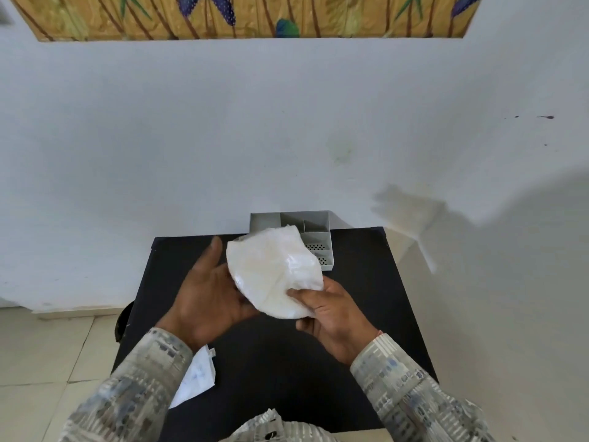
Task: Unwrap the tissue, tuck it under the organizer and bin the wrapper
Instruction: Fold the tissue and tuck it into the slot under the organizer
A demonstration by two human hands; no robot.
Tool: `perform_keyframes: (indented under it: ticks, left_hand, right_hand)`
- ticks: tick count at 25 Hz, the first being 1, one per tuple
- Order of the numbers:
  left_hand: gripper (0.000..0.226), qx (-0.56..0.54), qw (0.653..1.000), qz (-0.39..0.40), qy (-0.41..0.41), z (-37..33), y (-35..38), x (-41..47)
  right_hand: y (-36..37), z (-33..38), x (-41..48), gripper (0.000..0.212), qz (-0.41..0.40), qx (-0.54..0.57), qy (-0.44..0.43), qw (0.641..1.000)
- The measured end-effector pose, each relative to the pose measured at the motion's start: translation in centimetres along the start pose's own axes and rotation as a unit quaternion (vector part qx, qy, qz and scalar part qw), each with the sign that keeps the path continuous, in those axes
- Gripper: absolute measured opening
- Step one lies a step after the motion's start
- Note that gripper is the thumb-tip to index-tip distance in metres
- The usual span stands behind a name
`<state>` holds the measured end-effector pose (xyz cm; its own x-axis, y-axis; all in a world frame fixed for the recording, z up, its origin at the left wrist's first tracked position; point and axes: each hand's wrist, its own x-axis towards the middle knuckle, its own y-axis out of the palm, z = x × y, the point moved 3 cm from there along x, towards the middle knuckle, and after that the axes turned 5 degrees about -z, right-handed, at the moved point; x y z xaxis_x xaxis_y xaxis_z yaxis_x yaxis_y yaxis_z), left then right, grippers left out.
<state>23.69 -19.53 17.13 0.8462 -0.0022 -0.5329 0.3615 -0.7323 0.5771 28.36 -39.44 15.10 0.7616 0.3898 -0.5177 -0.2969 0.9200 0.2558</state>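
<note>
A white tissue bundle (274,269), partly covered by clear crinkled plastic, is held above the black table (366,298). My right hand (331,314) pinches its lower right edge with thumb on top. My left hand (207,291) cups its left side, fingers spread and thumb raised. Behind the bundle stands the grey organizer (314,228) with several compartments, against the wall; its front is partly hidden by the tissue. A flat white wrapper piece (199,378) with faint blue print lies on the table beside my left sleeve.
The table stands against a white wall. A dark round object (122,323) sits on the tiled floor just left of the table. A crumpled white plastic piece (264,422) shows at the table's near edge.
</note>
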Motion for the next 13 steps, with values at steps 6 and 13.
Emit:
perform_keyframes:
  ticks: [6,13]
  left_hand:
    - [0.033,-0.041,0.972,-0.232,0.010,2.5,-2.8,1.9]
    - [0.030,0.096,0.975,-0.182,-0.086,-0.2,-7.4,1.7]
  right_hand:
    - [5.3,-2.0,0.8,0.040,0.014,-0.062,-0.062,0.996]
    - [9.5,-6.3,2.2,0.045,0.023,0.176,0.057,0.982]
